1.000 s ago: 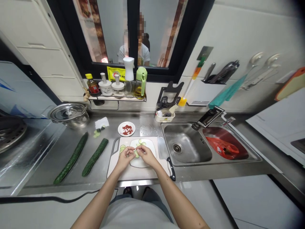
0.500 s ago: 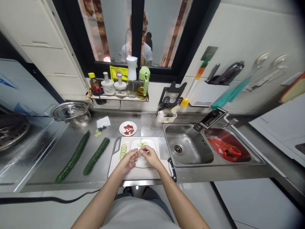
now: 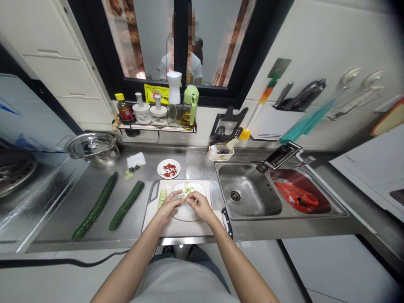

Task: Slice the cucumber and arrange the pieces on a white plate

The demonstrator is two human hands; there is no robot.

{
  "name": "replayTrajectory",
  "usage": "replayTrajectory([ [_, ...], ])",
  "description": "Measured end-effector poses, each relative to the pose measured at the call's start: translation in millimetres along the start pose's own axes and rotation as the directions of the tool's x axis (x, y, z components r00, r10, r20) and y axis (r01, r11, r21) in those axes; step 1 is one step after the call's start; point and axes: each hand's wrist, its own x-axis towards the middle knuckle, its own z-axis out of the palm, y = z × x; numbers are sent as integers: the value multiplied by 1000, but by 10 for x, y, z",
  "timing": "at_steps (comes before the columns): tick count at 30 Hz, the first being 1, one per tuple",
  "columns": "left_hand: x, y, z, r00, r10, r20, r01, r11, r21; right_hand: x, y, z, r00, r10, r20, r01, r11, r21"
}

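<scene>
Apparently, the left hand (image 3: 169,207) has uncurled over the last second.

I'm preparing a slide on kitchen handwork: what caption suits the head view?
Left hand and right hand close together over a white plate with cucumber slices, on a cutting board.

The left hand (image 3: 169,208), curled a second ago, now stretches its fingers straighter above the white plate (image 3: 189,214).
</scene>
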Motion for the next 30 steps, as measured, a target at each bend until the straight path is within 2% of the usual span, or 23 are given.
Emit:
replayTrajectory([
  [6, -80, 145, 58, 1000, 11, -25, -10, 999, 42, 16, -14, -10, 999, -35, 2, 36, 998, -44],
  [11, -81, 201, 110, 998, 49, -31, -47, 997, 55, 27, 47, -2, 1000, 13, -22, -14, 999, -48],
  [19, 79, 89, 182, 994, 103, -24, -102, 994, 41, 8, 169, -26, 988, 144, -53, -144, 990, 15],
  [30, 246, -67, 208, 968, 250, 35, -250, 968, 2, 30, 297, -39, 963, 270, -13, -262, 943, 205],
])
